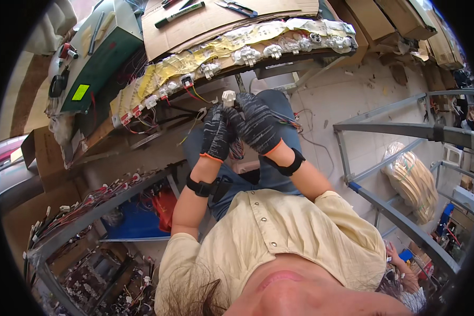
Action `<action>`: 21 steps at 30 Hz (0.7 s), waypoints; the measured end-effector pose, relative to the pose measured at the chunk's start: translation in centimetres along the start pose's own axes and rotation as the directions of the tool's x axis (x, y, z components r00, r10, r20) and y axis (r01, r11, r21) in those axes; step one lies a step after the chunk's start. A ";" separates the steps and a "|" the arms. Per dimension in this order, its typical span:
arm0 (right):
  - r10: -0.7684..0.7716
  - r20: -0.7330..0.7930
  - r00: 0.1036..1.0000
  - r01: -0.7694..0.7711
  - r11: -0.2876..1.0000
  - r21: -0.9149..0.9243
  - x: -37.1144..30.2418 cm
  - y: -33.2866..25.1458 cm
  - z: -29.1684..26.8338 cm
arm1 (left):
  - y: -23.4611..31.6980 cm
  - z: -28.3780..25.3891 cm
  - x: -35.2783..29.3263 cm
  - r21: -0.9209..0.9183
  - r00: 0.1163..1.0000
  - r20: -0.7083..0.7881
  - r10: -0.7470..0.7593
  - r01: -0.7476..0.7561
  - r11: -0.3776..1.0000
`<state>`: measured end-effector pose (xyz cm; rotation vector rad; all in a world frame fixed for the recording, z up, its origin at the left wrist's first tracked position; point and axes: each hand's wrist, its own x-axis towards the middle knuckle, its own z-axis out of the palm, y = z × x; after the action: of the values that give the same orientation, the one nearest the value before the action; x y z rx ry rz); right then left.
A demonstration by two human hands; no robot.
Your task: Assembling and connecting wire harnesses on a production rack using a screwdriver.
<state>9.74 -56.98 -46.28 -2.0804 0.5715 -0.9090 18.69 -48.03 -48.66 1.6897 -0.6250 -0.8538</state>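
While pressed together at the upper centre of the frame, left hand (216, 134) and right hand (256, 124), both in dark speckled gloves with orange cuffs, closed around a small white connector (228, 97) and its bundle of coloured wires (237, 149). Connector poking out just above the fingertips, at the top of the two hands, its long axis running roughly up the frame, away from the body and toward the tabletop's near edge (158, 134). Right hand wrapped higher and closer to the connector, thumb side touching it; left hand just below and to the left, gripping the wires where they drop down between the wrists toward the lap. Neither hand open; fingers curled tight, with no gap showing between palms. Black bands (201, 186) on both wrists.

Directly beyond the connector, along the tabletop edge arcing from centre left to upper right, a row of similar white connectors (246, 55) laid on yellowish paper sheets (195, 60), some with red and black leads hanging over the side. Nearest of that row just up and left of the held piece, near but not touching. Further up, a cardboard sheet (210, 18) carrying a green marker (179, 14) and pliers (236, 7). At lower left, a grey metal rail (97, 210) strung with more wired plugs; at right, grey metal framing (400, 126) and a wrapped coil (413, 181) on the floor.
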 end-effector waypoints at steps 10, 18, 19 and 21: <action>0.171 0.247 0.954 -0.171 0.985 -0.021 4.6 0.3 1.4 | -1.8 -3.3 -0.2 0.702 0.731 0.196 0.653 -0.570 0.427; 0.173 0.357 0.918 -0.154 0.985 -0.083 5.8 0.8 1.0 | 2.3 -2.2 -1.0 0.354 0.918 0.015 0.397 -0.376 0.856; 0.241 0.423 0.873 -0.249 0.968 -0.036 6.1 0.8 1.0 | 2.2 -2.3 -0.8 0.355 0.914 0.017 0.404 -0.384 0.852; 0.245 0.430 0.869 -0.309 0.947 0.086 6.0 1.4 1.0 | 2.4 -2.3 -0.4 0.287 0.923 0.009 0.384 -0.370 0.883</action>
<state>14.22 -61.22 -45.39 -1.9102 0.5346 -0.3156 20.30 -47.06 -45.91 1.7539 -1.0450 -0.4560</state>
